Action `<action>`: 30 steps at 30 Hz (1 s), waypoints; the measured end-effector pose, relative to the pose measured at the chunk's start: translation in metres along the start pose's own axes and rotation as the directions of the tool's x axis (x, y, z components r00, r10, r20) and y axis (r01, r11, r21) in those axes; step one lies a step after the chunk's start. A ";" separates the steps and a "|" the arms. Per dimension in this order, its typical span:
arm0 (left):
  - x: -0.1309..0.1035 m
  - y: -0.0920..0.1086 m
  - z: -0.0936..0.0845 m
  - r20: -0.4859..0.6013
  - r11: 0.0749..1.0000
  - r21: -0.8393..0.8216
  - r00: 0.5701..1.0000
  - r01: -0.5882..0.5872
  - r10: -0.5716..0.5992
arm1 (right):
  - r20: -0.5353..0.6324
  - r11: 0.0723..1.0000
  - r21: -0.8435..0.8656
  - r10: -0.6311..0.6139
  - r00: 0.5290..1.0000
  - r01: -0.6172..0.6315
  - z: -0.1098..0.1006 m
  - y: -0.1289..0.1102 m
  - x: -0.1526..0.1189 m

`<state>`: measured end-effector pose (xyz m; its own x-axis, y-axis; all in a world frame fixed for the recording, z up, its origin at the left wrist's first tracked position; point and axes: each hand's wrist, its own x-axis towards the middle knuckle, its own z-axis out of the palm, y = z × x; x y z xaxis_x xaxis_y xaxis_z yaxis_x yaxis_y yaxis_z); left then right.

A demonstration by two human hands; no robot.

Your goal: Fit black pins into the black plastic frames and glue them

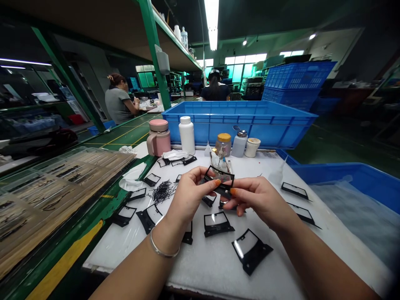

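Note:
Over the middle of the white work surface (200, 260), my left hand (190, 191) and my right hand (253, 198) hold one black plastic frame with a clear window (220, 177) between them. The left thumb and fingers pinch its left side, while the right thumb and fingertips grip its lower right edge. Similar frames lie around, such as one (218, 223) below my hands and a tilted one (252, 250) nearer to me. To the left of my left hand sits a loose pile of thin black strips (162, 191).
Behind stand a pink mug (160, 139), a white bottle (186, 135), a yellow-lidded jar (223, 143) and a pump bottle (239, 143). A blue crate (218, 123) is beyond them. Left lies a compartmented tray (62, 179); right, a plastic-lined blue bin (353, 171). Two people sit farther off.

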<state>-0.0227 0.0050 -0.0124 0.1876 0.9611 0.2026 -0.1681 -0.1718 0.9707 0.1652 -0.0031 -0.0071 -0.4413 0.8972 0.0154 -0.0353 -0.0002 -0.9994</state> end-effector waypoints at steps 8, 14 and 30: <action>-0.001 0.002 0.003 0.004 1.000 -0.011 1.000 -0.010 0.010 | -0.038 0.996 -0.080 -0.031 0.999 0.028 0.002 0.001 0.000; -0.002 0.004 0.006 -0.004 1.000 -0.022 1.000 -0.007 0.006 | -0.059 0.992 -0.122 -0.044 0.997 0.036 0.004 0.000 -0.001; -0.003 0.005 0.010 -0.033 0.993 -0.115 0.999 0.018 -0.022 | -0.081 0.991 -0.130 0.024 0.996 -0.035 0.000 0.003 0.000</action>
<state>-0.0146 -0.0012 -0.0072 0.1591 0.9713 0.1767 -0.2749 -0.1283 0.9529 0.1656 -0.0030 -0.0097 -0.3680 0.9297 -0.0115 0.0969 0.0261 -0.9949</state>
